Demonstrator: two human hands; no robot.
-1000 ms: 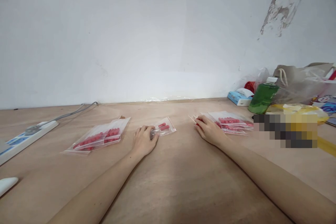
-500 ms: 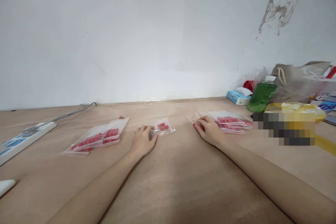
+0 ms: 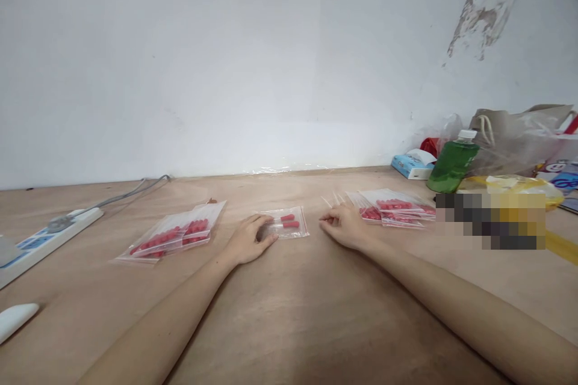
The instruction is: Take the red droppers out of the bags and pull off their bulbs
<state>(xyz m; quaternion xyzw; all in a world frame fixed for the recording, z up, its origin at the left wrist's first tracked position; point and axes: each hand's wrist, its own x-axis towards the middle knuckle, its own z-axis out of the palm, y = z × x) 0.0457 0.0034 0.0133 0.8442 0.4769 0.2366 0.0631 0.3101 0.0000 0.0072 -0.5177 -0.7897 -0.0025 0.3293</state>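
Observation:
A small clear zip bag (image 3: 295, 230) with two red-ended pieces lies flat at the middle of the table. My left hand (image 3: 248, 239) rests on its left end, fingers apart. To the right, my right hand (image 3: 344, 225) has its fingertips bent together just past the bag; whether anything is between them is hidden. Several thin pale sticks (image 3: 336, 198) poke out behind that hand. Beside it is a stack of clear bags with red pieces (image 3: 395, 207). Another pile of such bags (image 3: 174, 234) lies left of my left hand.
A white power strip (image 3: 49, 240) with a grey cable stands at the left, a white object (image 3: 18, 320) nearer. At the back right are a blue tissue pack (image 3: 412, 165), a green bottle (image 3: 454, 162), and plastic bags (image 3: 524, 189). A wall (image 3: 244, 66) bounds the table's back.
My right hand has moved slightly left, away from the right stack. The middle bag now lies straighter, with my left hand's fingers still at its left end. The view has shifted a little.

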